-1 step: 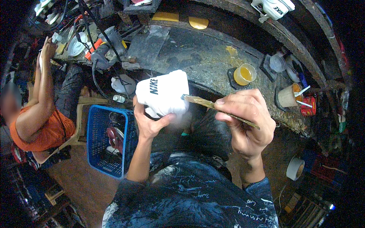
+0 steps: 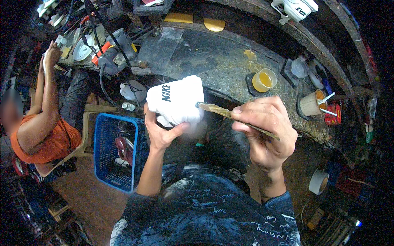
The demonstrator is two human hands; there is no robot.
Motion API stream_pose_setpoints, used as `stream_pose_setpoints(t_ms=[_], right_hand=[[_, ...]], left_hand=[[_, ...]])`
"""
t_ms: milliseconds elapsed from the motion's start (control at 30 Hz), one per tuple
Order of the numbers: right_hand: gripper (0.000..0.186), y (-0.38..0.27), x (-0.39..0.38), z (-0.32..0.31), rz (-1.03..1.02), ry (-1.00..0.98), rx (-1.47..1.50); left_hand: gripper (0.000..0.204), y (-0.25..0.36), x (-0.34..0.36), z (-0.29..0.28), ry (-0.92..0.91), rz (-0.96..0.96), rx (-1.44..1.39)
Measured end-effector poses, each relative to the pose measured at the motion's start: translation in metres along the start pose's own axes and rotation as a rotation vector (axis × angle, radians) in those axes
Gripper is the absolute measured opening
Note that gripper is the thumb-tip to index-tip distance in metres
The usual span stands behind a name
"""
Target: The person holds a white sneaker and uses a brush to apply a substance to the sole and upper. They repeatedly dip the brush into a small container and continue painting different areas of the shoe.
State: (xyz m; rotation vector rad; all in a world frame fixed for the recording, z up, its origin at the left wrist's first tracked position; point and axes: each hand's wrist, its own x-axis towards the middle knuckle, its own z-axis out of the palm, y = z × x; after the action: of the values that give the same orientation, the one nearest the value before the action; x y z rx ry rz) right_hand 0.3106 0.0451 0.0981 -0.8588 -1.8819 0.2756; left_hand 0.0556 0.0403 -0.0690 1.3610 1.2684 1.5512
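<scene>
My left hand (image 2: 160, 133) grips a white shoe (image 2: 178, 102) with dark lettering from below, holding it up in front of my lap. Its thumb presses the near side, while most of the other fingers are hidden behind the shoe. Between the thumb and fingers of my right hand (image 2: 271, 133) is a flat, thin brush (image 2: 219, 110) with a worn, stained handle. The brush's tip points left and meets the right side of the shoe; whether it presses there I cannot tell. Beyond my right hand, a clear cup of yellow liquid (image 2: 264, 80) stands on the stained bench (image 2: 197, 49).
A blue basket (image 2: 96, 153) holding shoes stands to my left, near a person in orange (image 2: 47, 137). Farther right on the bench is a beige container (image 2: 310, 104) with white sticks, beside a red can (image 2: 333, 115). Another white shoe (image 2: 297, 9) rests on the upper right shelf.
</scene>
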Motion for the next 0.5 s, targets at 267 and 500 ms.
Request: stream_pose_setpoints(t_ms=[267, 500], right_hand=[[0.022, -0.0047, -0.0003, 0.0008, -0.009, -0.01, -0.04], [0.022, -0.0033, -0.0055, 0.0006, 0.008, -0.005, -0.042]], left_hand=[[0.099, 0.0025, 0.0011, -0.0002, 0.0, -0.035, 0.028], [0.098, 0.0032, 0.0022, 0.0024, 0.019, -0.021, 0.021]])
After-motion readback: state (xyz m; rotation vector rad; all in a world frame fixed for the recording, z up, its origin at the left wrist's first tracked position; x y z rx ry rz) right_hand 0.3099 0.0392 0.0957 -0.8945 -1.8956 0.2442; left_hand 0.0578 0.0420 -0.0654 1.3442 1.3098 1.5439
